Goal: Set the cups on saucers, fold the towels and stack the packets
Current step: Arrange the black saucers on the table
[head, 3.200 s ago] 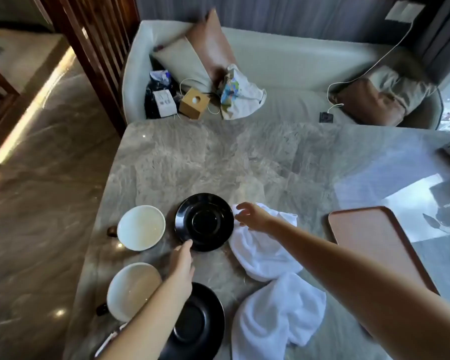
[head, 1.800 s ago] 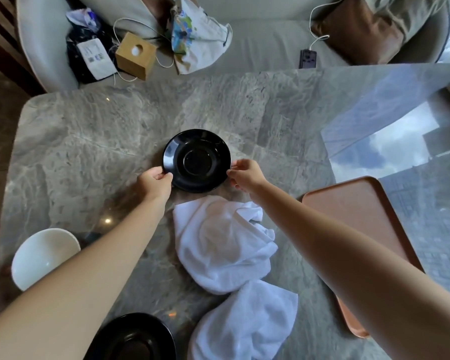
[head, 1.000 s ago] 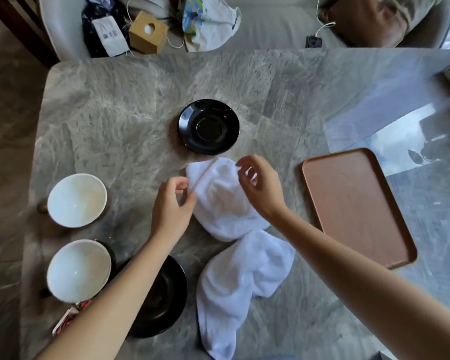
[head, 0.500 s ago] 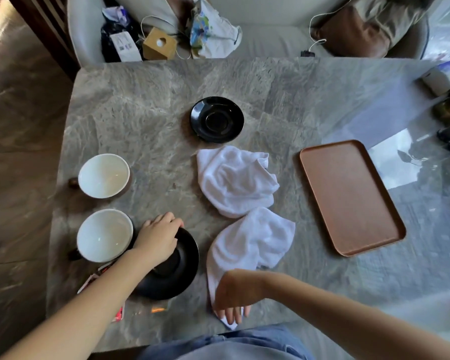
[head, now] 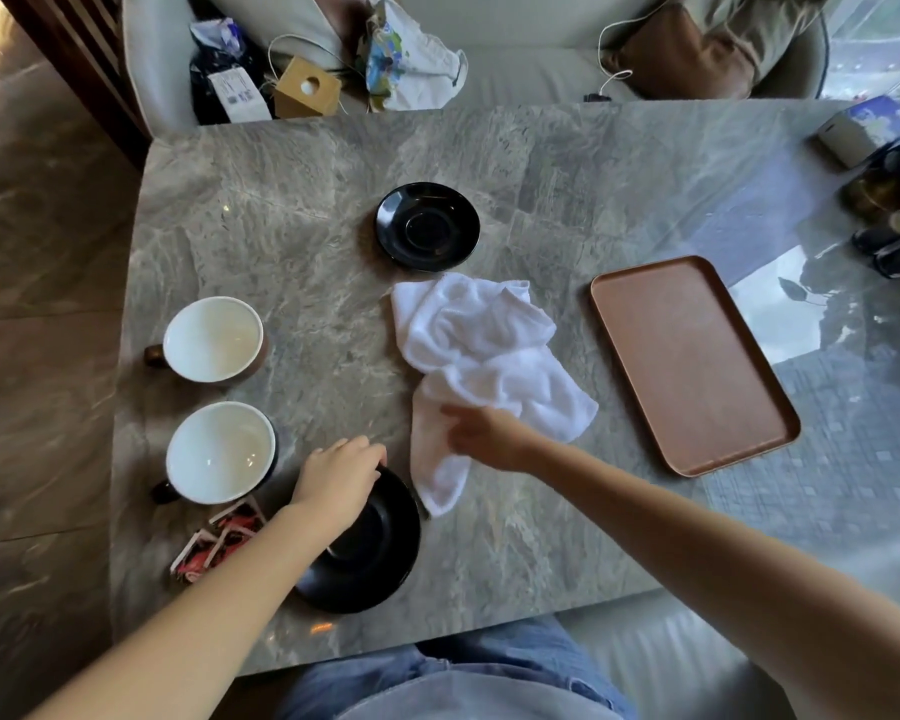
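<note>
Two white-lined cups stand at the table's left, the far cup [head: 213, 339] and the near cup [head: 220, 452]. One black saucer [head: 427, 226] lies alone toward the far middle. A second black saucer [head: 370, 558] lies near the front edge, and my left hand [head: 339, 480] grips its far rim. Two crumpled white towels lie in the middle, touching: the far towel [head: 468, 324] and the near towel [head: 546, 402]. My right hand [head: 484, 433], blurred, pinches the near towel's left part. Red and white packets [head: 219, 543] lie loose below the near cup, partly under my left forearm.
A brown rectangular tray [head: 692, 361] lies to the right of the towels. Dark bottles and a box [head: 884, 189] crowd the far right corner. A sofa with bags and a wooden tissue box [head: 306, 88] runs behind the table. My knees meet the front edge.
My right hand rose from the near towel's front corner to its middle and took hold, bunching the towel toward the far one. My left hand stayed on the near saucer.
</note>
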